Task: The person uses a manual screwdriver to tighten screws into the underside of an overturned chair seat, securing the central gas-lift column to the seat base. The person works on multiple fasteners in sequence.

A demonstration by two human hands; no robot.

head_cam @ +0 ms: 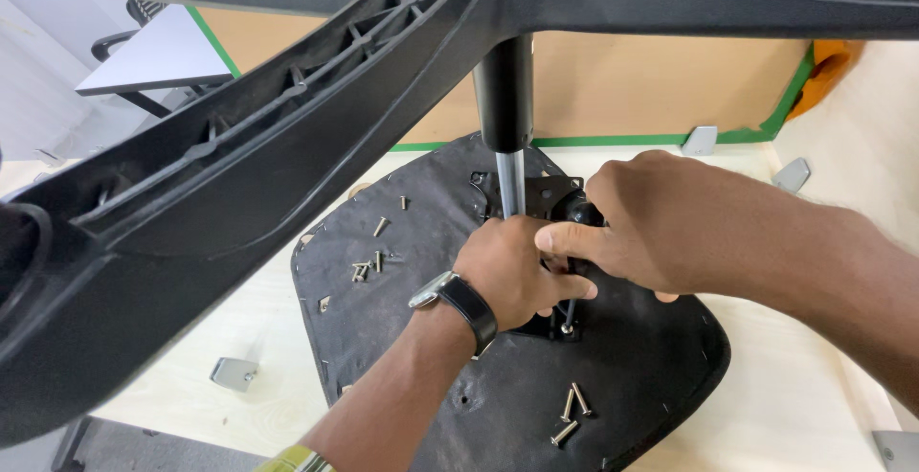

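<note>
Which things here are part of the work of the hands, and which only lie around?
In use:
left hand and right hand, both at the black mechanism plate
gas lift column
upturned seat pan
loose screws

Lying about:
metal brackets on the pale table
grey desk behind

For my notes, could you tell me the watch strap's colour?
Black, on the left wrist; watch strap shows best in the head view.

Single head view, looking steeply down, close over the hands (pixel 574 252)
</note>
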